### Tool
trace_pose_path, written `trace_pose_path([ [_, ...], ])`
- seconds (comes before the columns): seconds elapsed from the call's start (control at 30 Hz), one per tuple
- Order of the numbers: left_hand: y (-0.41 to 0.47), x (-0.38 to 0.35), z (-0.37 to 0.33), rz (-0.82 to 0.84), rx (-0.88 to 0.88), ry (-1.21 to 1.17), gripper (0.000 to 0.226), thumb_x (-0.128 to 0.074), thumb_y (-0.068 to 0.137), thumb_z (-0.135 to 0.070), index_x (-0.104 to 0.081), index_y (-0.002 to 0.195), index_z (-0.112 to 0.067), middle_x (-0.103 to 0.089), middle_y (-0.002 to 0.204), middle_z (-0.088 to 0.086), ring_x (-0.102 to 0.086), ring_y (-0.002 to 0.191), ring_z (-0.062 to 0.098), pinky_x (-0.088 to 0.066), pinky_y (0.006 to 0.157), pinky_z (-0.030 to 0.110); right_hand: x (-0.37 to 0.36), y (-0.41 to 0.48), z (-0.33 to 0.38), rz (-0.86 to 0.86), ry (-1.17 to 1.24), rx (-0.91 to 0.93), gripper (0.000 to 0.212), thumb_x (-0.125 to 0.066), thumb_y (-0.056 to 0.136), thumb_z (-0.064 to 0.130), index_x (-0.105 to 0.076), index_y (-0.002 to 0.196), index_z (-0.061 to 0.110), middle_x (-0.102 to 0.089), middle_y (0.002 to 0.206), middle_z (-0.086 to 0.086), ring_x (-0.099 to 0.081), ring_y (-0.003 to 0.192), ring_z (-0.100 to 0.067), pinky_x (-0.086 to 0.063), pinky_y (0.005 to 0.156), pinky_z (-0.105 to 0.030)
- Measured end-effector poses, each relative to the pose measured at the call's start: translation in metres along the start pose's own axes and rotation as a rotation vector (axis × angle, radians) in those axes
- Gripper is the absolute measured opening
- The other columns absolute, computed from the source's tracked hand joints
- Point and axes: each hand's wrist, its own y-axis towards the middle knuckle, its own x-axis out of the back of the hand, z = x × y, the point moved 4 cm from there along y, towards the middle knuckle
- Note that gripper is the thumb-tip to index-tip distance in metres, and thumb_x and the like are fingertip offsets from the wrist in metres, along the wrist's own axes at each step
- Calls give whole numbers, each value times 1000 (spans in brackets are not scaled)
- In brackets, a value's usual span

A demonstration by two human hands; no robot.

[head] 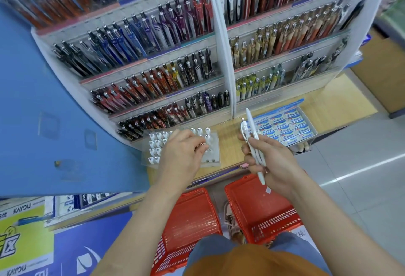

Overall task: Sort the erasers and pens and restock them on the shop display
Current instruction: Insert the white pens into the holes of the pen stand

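My right hand (pixel 266 156) grips two or three white pens (pixel 252 135), tips pointing up and away. My left hand (pixel 183 152) reaches down onto a clear pen rack (pixel 213 151) on the wooden shelf, its fingers closed on the top of a white pen (pixel 202 145) standing in a hole. More white pens (pixel 156 144) fill the rack's left side, and the holes at its right stand bare. A box of blue-and-white Pilot erasers (pixel 287 125) lies to the right on the same shelf.
Tiered displays packed with pens (pixel 153 65) rise behind the shelf. Two red plastic baskets (pixel 192 216) (pixel 260 208) sit on the floor below my arms. A blue panel (pixel 39 105) stands at the left, grey floor tiles at the right.
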Motion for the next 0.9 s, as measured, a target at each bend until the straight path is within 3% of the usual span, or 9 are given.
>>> trace_pose_path([
  [0.1, 5, -5, -1, 2, -11, 34, 9, -72, 81, -25, -75, 84, -17, -57, 74, -7, -41, 76, 11, -25, 68, 17, -1, -3, 0, 27, -29, -11, 22, -47, 98, 17, -61, 112, 7, -53, 69, -6, -44, 49, -13, -28, 36, -17],
  [0.27, 4, -9, -2, 41, -50, 109, 11, -73, 79, -27, -75, 83, -17, -60, 73, -4, -54, 75, 21, -48, 66, 32, -6, -7, 1, 34, -88, 32, 26, -46, 99, 21, -55, 117, 6, -63, 75, -8, -50, 45, -17, -27, 36, -18],
  [0.47, 6, -4, -4, 110, 53, 83, 23, -67, 83, -39, -72, 96, -21, -49, 77, -13, -50, 83, 15, -41, 73, 30, -11, -12, 4, 123, -75, 43, 20, -49, 96, 16, -59, 111, 5, -65, 80, -12, -53, 55, -17, -36, 43, -19],
  [0.57, 8, 13, -17, 43, 227, -313, 15, -64, 86, -36, -71, 97, -29, -62, 76, -12, -56, 72, 9, -49, 70, 29, -15, -16, 6, 216, -195, 55, 25, -55, 92, 20, -61, 112, 6, -63, 76, -9, -51, 51, -15, -34, 40, -17],
  [0.67, 12, 21, -37, 149, 401, -846, 9, -65, 87, -23, -70, 92, -28, -68, 76, -3, -59, 61, 9, -54, 62, 28, -21, -20, 7, 293, -263, 80, 23, -59, 85, 23, -65, 104, 11, -64, 76, -10, -50, 47, -16, -33, 39, -17],
  [0.8, 12, 26, -37, 172, 470, -972, 9, -65, 85, -3, -70, 88, -10, -63, 67, 4, -59, 57, 10, -54, 59, 24, -24, -21, 9, 327, -314, 56, 25, -59, 85, 29, -67, 100, 11, -64, 72, -9, -47, 47, -17, -32, 38, -17],
  [0.9, 9, 34, -24, 77, 513, -1000, 13, -63, 85, 3, -71, 86, -8, -66, 67, 6, -62, 58, 14, -57, 62, 26, -14, -18, 10, 291, -353, 22, 32, -57, 85, 35, -68, 95, 7, -53, 59, -5, -25, 48, -14, -19, 38, -18],
])
